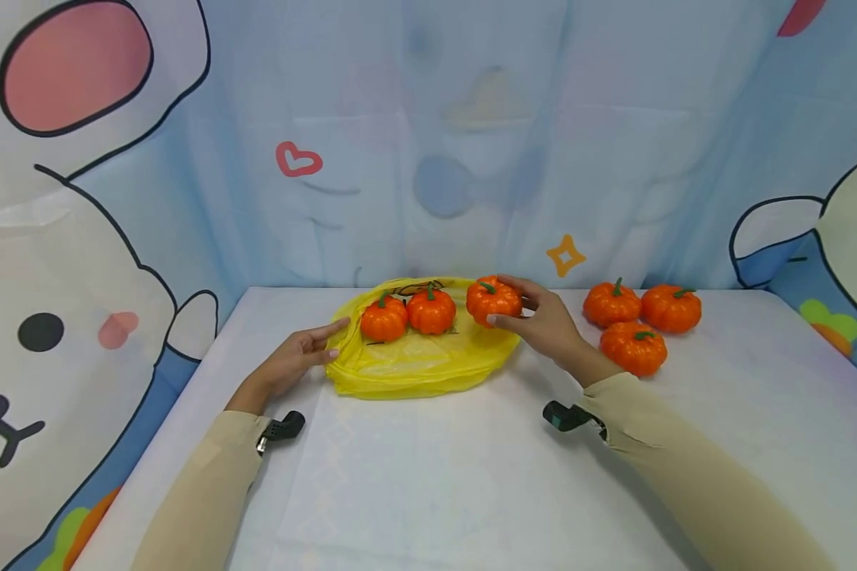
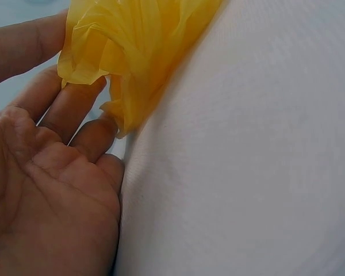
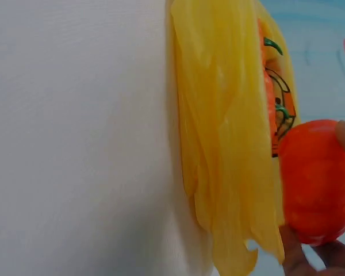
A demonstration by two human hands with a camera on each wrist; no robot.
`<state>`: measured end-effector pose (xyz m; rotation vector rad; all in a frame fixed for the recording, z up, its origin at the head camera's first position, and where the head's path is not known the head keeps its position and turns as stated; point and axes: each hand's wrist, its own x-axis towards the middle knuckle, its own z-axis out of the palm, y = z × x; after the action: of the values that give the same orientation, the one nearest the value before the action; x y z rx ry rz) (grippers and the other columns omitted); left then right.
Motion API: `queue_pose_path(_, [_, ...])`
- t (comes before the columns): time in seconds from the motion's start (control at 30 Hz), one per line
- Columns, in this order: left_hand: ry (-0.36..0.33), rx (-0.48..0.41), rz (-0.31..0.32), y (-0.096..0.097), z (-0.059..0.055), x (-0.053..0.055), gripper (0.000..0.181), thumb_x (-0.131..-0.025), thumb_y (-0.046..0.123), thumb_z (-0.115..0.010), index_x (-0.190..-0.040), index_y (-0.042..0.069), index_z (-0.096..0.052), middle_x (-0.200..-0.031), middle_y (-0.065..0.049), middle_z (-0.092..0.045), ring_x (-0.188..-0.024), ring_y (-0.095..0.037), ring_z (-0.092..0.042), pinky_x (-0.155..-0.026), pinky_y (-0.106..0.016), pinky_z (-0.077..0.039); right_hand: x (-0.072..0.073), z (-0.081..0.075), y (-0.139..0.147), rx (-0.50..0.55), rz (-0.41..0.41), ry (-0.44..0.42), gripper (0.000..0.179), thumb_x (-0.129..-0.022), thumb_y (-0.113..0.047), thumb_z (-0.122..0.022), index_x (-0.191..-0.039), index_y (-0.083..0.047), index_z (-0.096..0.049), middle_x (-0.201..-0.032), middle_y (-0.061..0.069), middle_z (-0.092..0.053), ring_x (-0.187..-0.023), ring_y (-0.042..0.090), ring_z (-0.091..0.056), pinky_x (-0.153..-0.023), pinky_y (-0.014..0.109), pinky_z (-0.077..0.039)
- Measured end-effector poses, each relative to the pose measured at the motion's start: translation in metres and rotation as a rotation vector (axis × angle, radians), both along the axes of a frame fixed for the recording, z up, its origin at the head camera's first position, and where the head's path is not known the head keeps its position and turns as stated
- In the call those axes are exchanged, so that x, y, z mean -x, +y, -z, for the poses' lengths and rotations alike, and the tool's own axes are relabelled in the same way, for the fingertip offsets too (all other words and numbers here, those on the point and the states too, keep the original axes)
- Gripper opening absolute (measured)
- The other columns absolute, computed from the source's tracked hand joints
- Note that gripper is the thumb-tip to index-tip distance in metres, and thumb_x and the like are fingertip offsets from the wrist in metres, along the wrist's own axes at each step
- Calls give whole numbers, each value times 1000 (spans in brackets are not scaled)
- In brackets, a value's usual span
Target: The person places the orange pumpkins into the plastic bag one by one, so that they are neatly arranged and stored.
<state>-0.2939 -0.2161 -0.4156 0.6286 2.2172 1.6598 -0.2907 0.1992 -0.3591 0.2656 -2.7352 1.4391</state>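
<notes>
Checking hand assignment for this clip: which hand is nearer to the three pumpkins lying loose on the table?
Right. The right hand grips a fourth pumpkin just beside the loose pumpkins. The left hand rests across the yellow bag, touching its far edge.

Two pumpkins [image 1: 407, 313] crowd the yellow bag [image 1: 414, 366]; its near part lies free.

- Orange pumpkin [image 1: 493, 300] with a green stem, centre frame.
- Yellow plastic bag [image 1: 414, 361] bearing a black line print.
- White tablecloth [image 1: 471, 476], lower frame.
- Pale blue backdrop [image 1: 471, 119] with a red heart outline, an orange star and white cartoon figures.
</notes>
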Motion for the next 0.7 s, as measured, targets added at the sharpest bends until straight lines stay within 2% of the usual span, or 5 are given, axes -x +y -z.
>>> queue_pose_path(0.23, [7,-11,17,0,2,1,63,-99,12,-56,-154,2,-28,-164,-12,-20,-154,-32,-3,-123,-57,-2,11,9,-18,-88,33,12,70,-86,-26,-76,-149,-20,-45,-154,14,-41,-137,37,-44,-112,52,-41])
queue_pose_path(0.37, [-4,-5,6,0,2,1,62,-99,13,-56,-154,4,-28,-164,-10,-21,-154,-32,-3,-123,-57,-3,15,15,-24,-120,46,24,71,-86,-28,-76,-149,-19,-45,-154,15,-41,-139,37,-42,-113,53,-39])
queue_pose_path(0.57, [-14,3,-8,2,1,2,63,-98,13,-58,-154,5,-29,-164,-9,-21,-154,-31,-4,-124,-57,-4,17,20,-28,-162,62,69,68,-86,-26,-76,-147,-16,-47,-152,15,-45,-139,36,-42,-115,52,-37])
queue_pose_path(0.7, [-13,-1,-7,1,1,1,63,-98,12,-57,-154,4,-28,-164,-10,-21,-154,-31,-4,-124,-57,-3,17,20,-29,-202,68,55,69,-88,-28,-74,-148,-14,-46,-154,17,-42,-141,38,-39,-117,52,-34])
